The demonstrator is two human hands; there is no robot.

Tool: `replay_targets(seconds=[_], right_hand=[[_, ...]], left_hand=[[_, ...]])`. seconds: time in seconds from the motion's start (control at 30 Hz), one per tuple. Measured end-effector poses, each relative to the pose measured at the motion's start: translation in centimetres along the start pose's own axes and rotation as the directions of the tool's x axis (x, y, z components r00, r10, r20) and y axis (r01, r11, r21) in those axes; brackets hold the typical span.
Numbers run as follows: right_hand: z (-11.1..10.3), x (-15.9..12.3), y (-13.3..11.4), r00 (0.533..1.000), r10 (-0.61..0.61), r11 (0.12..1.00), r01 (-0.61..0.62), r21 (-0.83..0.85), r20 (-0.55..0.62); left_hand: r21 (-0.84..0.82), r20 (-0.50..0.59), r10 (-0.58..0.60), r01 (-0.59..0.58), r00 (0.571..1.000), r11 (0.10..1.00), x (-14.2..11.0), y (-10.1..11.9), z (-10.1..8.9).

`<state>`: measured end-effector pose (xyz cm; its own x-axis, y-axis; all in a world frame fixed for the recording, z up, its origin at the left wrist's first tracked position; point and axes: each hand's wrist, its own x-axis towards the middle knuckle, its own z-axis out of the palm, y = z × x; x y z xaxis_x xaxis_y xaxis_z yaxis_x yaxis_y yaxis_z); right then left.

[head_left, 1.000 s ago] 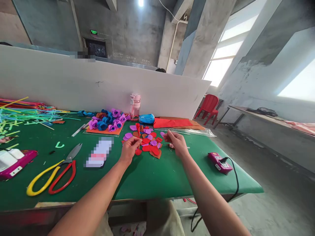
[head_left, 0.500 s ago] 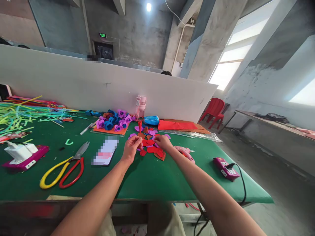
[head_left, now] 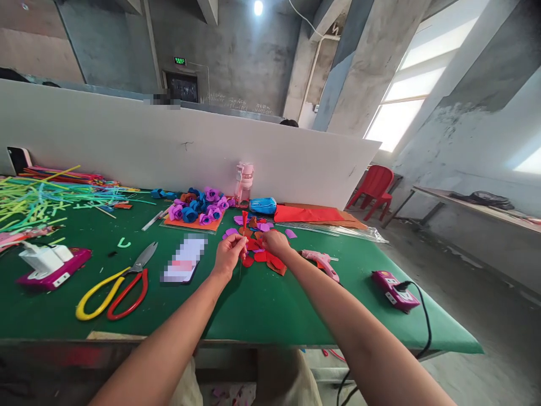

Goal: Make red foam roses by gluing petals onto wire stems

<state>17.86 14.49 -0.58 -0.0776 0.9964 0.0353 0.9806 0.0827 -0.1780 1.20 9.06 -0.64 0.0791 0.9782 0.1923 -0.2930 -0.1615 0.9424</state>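
Note:
My left hand (head_left: pixel 229 254) is closed in a pinch around a thin upright stem. At the stem's top is a narrow rolled red paper flower bud (head_left: pixel 244 220). My right hand (head_left: pixel 276 242) reaches over the cut paper petals (head_left: pixel 274 261), its fingers curled together and pointing down at them. Whatever those fingertips hold or touch is hidden. Red, brown and purple petals lie loose around both hands. A pink glue gun (head_left: pixel 323 263) rests to the right of the petals. Finished purple and blue paper roses (head_left: pixel 195 207) sit behind on an orange sheet.
Large scissors (head_left: pixel 122 282) and a phone (head_left: pixel 186 258) lie on the left. Power strips (head_left: pixel 59 270) stand at both sides, the right one with a black cable (head_left: pixel 429 321). At the back are a pink bottle (head_left: pixel 244 183), blue pouch (head_left: pixel 262 206), red sheets (head_left: pixel 308 214) and colored sticks (head_left: pixel 38 194).
My right hand has moved slightly left over the petals, toward the stem. My left hand still holds the bud upright. The whole view has shifted a little.

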Motion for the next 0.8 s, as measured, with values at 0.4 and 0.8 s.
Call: replay_targets(seconds=[0.4, 0.8], right_hand=[[-1.6, -0.4, 4.1, 0.998, 0.004, 0.705, 0.039, 0.708, -0.059], [-0.6, 1.0, 3.7, 0.985, 0.110, 0.767, 0.001, 0.641, -0.133]], left_hand=[[-0.041, -0.013, -0.048, 0.047, 0.999, 0.998, -0.3, -0.2, -0.1], [-0.014, -0.052, -0.009, 0.008, 0.999, 1.000, 0.1, -0.4, -0.7]])
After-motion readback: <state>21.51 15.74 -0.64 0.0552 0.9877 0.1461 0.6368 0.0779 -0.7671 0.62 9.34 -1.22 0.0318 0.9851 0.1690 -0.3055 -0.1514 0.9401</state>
